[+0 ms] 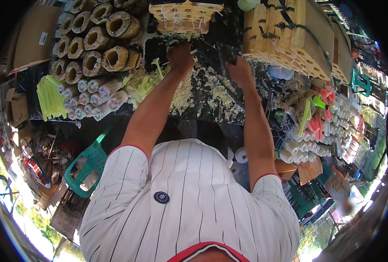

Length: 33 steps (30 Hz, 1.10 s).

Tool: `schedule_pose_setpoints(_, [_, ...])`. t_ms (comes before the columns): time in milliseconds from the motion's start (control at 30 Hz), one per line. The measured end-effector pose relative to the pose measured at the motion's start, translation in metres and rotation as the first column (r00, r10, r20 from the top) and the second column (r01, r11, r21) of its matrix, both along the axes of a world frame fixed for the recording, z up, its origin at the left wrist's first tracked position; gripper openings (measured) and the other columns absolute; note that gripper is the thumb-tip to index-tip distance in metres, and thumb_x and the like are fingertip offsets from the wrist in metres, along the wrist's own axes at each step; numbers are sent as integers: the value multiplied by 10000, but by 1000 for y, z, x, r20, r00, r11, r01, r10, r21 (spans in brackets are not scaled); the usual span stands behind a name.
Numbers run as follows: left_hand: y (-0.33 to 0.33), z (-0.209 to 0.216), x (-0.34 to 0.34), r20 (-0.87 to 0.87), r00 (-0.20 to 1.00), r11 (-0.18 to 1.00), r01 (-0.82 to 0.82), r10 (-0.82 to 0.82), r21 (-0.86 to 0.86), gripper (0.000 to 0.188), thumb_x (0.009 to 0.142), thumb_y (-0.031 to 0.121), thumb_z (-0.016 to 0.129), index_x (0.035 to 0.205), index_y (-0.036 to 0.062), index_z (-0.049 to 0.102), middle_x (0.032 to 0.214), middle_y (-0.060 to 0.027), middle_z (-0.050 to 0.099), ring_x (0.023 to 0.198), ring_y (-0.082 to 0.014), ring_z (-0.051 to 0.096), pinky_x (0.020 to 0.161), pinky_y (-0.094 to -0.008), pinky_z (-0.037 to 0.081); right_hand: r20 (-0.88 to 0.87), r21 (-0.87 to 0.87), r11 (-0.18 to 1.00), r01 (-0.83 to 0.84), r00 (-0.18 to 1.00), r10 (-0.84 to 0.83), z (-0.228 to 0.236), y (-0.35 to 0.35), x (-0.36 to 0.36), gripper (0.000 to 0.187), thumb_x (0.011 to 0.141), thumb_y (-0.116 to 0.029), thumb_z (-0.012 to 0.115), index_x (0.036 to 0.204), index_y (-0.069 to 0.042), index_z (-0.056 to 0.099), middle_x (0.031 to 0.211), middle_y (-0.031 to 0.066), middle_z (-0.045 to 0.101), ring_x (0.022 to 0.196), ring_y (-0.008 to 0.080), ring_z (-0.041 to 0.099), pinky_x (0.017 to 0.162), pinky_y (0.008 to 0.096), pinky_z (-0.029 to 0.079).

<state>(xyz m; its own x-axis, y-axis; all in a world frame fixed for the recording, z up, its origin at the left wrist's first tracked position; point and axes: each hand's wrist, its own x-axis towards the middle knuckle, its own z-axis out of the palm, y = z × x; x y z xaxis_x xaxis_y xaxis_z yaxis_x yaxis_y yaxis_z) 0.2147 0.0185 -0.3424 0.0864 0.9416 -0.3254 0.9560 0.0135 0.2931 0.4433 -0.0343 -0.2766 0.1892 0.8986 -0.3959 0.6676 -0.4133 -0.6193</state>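
Observation:
My right hand [240,72] is closed round the dark handle of a broad-bladed knife [224,51], whose blade points away over the dark table. To its left, my left hand [180,57] reaches to the far part of the table with its fingers curled. Whatever lies in those fingers is hidden; a pale sliver shows beside them. Chopped pale shavings [220,94] are scattered between and below both hands. Longer pale yellow-green strips [148,85] lie in a heap left of my left forearm.
Hollow hexagonal tubes [95,38] are stacked at the far left, above wrapped white rolls [100,94] and yellow-green sticks [50,97]. A pale block with holes [183,19] stands straight ahead. Strapped perforated blocks [285,37] stand right. A green chair [89,163] is at lower left; another person [338,185] is at lower right.

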Motion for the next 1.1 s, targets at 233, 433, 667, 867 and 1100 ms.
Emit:
schedule_pose_setpoints(233, [-30, 29, -75, 221, 912, 929, 299, -346, 218, 313, 872, 247, 827, 1094, 48, 731, 1209, -179, 686, 1176, -389, 624, 1015, -520, 509, 548, 10, 954, -299, 800, 245, -31, 29, -66, 221, 937, -140, 653, 1118, -47, 740, 1016, 225, 774, 970, 368, 775, 852, 460, 640])
schedule_pose_setpoints(433, [30, -23, -97, -141, 985, 929, 141, -97, 343, 703, 1034, 479, 644, 1527, -4, 508, 1571, -212, 435, 1484, -392, 384, 1212, -557, 328, 514, -99, 776, -622, 636, 575, -18, -8, -122, 227, 936, -110, 642, 1140, -59, 728, 1015, 199, 778, 1001, 356, 767, 801, 470, 651])
schedule_pose_setpoints(667, [26, -37, -104, -165, 956, 874, 288, -242, 391, 751, 1072, 550, 525, 1552, -25, 478, 1600, -216, 405, 1548, -398, 301, 1258, -591, 234, 616, -2, 739, -674, 581, 532, -17, 72, -113, 200, 946, -112, 643, 1121, -38, 706, 1002, 169, 776, 1044, 340, 749, 765, 466, 650])
schedule_pose_setpoints(867, [-11, -16, -119, -49, 918, 851, 383, -392, 359, 516, 972, 302, 715, 1360, -16, 596, 1387, -215, 563, 1379, -412, 477, 1176, -605, 357, 661, -75, 563, -823, 381, 646, -37, 31, -121, 216, 955, -112, 635, 1148, -46, 708, 1045, 166, 767, 1037, 368, 747, 820, 484, 639])
schedule_pose_setpoints(1100, [31, -33, -95, 110, 994, 866, -34, -25, 499, 407, 923, 254, 741, 1233, -7, 697, 1240, -196, 633, 1247, -416, 547, 1105, -540, 440, 633, -83, 713, -696, 516, 577, -18, 84, -129, 150, 955, -141, 653, 1025, -86, 774, 1056, 171, 765, 1037, 339, 747, 820, 473, 635])
